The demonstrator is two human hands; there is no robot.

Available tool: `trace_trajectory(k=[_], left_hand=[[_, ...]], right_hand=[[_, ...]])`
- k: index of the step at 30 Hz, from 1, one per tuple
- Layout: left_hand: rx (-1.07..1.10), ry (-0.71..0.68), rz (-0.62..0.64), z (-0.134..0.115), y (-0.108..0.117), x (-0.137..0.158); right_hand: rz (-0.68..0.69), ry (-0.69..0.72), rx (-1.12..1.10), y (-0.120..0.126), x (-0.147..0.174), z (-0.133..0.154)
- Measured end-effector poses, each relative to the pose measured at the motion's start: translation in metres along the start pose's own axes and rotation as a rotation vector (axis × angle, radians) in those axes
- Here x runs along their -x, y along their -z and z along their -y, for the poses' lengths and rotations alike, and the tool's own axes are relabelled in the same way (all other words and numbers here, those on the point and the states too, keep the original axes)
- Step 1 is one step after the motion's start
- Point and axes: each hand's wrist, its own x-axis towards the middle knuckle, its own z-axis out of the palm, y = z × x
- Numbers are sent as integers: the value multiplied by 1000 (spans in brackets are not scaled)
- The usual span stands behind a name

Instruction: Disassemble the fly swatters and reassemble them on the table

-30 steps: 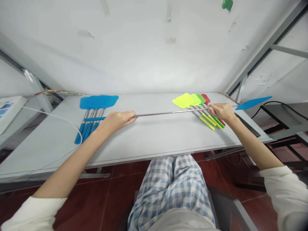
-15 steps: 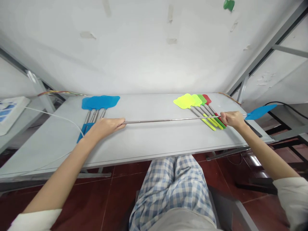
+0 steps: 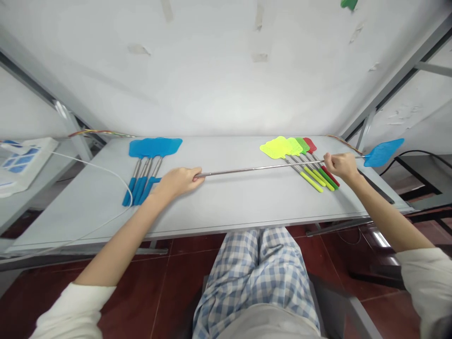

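Note:
A blue fly swatter (image 3: 383, 153) with a long metal telescopic rod stretches between my two hands above the table. My left hand (image 3: 181, 181) is closed round its handle end, where a bit of blue handle sticks out behind the fist. Near the swatter's head, my right hand (image 3: 341, 165) grips the rod, and the blue head juts out beyond it to the right. Left of my left hand lie several blue fly swatters (image 3: 151, 148), heads overlapping. Under the rod on the right, several yellow-green, green and red fly swatters (image 3: 277, 148) lie fanned out.
The grey table (image 3: 226, 202) runs up against a white wall (image 3: 212, 94). A white cable (image 3: 106, 174) crosses the table's left side, coming from a white and blue box (image 3: 26, 162). A dark flat strip (image 3: 376, 187) lies at the right end.
My left hand has moved right, closer to my right hand, and the rod between them looks shorter. The blue head shows more of its face. The whole view has shifted slightly.

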Motion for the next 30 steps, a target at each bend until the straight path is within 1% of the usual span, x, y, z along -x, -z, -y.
trace_trajectory(k=[4, 7, 9, 13, 15, 16, 18, 19, 20, 22, 24, 26, 28, 30], left_hand=[[28, 4, 12, -12, 5, -6], [38, -51, 54, -30, 7, -13], [57, -84, 75, -51, 8, -19], [141, -100, 75, -101, 8, -34], [186, -82, 56, -118, 10, -40], [198, -63, 43, -123, 11, -43], [211, -35, 35, -125, 15, -45], [224, -48, 33, -122, 17, -45], [245, -79, 21, -116, 20, -44], [282, -154, -47, -102, 24, -40], [269, -170, -88, -87, 26, -36], [186, -139, -28, -75, 24, -31], [80, -128, 50, -68, 21, -29], [-20, -142, 69, -67, 17, -29]], right_hand=[[0, -60, 24, 3, -3, -5], [46, -52, 67, 4, -4, 7], [74, -32, 105, 4, -6, 28], [84, 38, 144, 2, -16, 90], [69, 90, 136, 1, -20, 118], [59, 118, 131, 0, -22, 129], [51, 161, 129, -1, -24, 143], [56, 176, 128, -2, -25, 145], [65, 181, 127, -3, -25, 145], [72, 158, 131, -6, -26, 139], [62, 114, 137, -8, -27, 130], [52, 97, 144, -10, -29, 122], [63, 121, 155, -9, -32, 120], [94, 150, 174, -6, -35, 125]])
